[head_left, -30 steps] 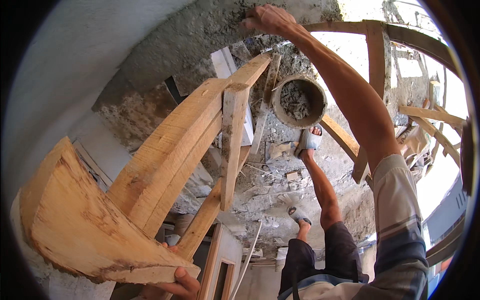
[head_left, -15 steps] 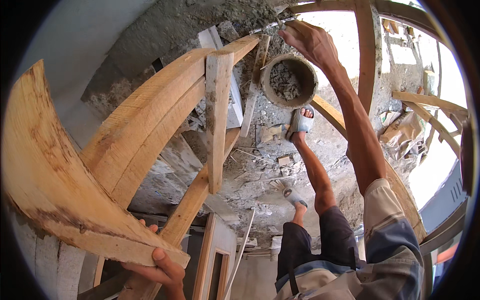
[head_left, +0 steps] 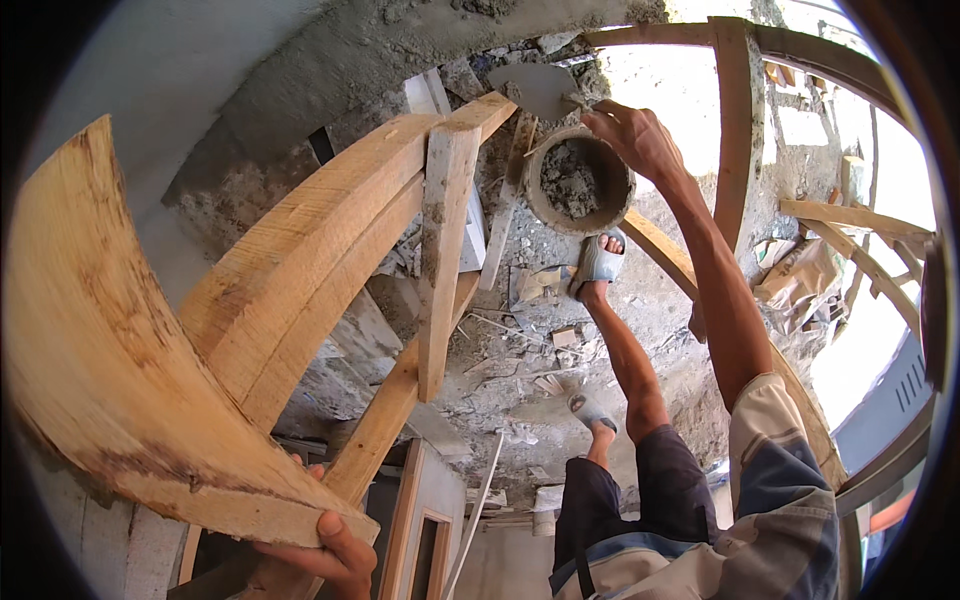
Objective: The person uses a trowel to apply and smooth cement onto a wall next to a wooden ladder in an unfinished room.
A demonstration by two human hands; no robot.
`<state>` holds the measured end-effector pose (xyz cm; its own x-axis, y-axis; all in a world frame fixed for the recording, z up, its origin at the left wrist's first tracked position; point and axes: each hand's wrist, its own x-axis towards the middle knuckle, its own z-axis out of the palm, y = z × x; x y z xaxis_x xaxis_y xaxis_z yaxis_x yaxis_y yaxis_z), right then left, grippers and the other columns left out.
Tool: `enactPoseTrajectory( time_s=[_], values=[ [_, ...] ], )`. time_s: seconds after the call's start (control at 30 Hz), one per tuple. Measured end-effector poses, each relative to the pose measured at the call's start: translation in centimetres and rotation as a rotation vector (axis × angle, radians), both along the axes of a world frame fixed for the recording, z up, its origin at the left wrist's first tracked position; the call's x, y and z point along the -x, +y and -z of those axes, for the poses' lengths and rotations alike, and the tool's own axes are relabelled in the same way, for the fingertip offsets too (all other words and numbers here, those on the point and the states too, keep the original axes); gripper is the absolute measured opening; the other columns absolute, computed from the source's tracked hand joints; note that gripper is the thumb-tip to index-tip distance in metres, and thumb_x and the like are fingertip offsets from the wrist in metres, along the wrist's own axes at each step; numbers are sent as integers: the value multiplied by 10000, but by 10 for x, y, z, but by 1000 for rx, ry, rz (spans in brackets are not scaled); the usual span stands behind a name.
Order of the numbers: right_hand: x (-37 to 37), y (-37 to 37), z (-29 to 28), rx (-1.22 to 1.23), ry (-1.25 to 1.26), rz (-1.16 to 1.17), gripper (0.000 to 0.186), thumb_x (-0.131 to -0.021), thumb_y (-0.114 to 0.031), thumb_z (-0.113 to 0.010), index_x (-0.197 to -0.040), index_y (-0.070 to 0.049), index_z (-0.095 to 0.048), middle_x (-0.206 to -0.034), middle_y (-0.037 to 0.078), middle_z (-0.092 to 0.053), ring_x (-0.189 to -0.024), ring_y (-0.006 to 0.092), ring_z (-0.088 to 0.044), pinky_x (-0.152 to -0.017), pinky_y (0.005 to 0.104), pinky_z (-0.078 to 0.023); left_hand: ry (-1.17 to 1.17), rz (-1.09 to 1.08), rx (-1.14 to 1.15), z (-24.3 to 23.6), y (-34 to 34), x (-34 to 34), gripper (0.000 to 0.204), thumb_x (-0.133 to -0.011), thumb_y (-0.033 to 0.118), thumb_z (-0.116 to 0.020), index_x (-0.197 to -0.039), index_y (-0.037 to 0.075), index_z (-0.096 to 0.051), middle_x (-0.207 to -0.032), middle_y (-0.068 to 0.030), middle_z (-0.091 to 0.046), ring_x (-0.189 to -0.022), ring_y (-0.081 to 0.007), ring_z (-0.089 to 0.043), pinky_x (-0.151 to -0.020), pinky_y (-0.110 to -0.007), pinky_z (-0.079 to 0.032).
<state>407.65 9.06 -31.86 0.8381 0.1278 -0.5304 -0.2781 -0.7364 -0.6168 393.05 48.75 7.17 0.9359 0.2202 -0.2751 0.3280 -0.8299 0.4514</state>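
Observation:
My right hand point(head_left: 640, 142) is closed round the handle of a trowel point(head_left: 540, 92), whose flat grey blade points left, just beyond the rim of a round bucket point(head_left: 534, 200). Grey mortar point(head_left: 572, 185) lies inside the bucket. At the lower left, my left hand point(head_left: 345, 562) grips the near end of a wide wooden board point(head_left: 110, 370), thumb on its near edge and fingertips showing past its other side. Rough grey mortar point(head_left: 340, 60) covers the lower part of the wall beyond the trowel.
Timber beams point(head_left: 310, 240) and an upright wooden post point(head_left: 445, 260) stand between my hands. Below, rubble and scraps point(head_left: 560, 340) litter the floor around my sandalled feet point(head_left: 600, 258). More wooden framing point(head_left: 738, 130) rises at the right, near a crumpled brown sack point(head_left: 800, 280).
My right hand has drawn back from the wall toward the bucket, bringing the trowel blade into plain sight. My left hand keeps its grip on the board.

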Motion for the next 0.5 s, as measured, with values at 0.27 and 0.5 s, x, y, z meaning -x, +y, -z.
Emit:
enactPoseTrajectory(
  time_s=[0.27, 0.5],
  values=[
    [-161, 28, 109, 23, -206, -351, 539, -1028, -556, -570, -1223, -88, -751, -947, 157, -776, -825, 292, -743, -747, 443, -593, 74, 5, -3, -4, 12, 9, 864, -1081, 335, -407, -1578, -65, 177, -1572, -390, -187, -1310, -384, -505, -1010, -453, -522],
    [-221, 107, 85, 58, -46, -173, 472, -924, -521, -680, -1134, -104, -751, -1052, 221, -747, -963, 420, -715, -831, 537, -556, 107, 123, 24, -14, 27, 21, 846, -1082, 243, -365, -1583, 35, 285, -1629, -366, -53, -1347, -411, -465, -1058, -463, -511]
  ],
)
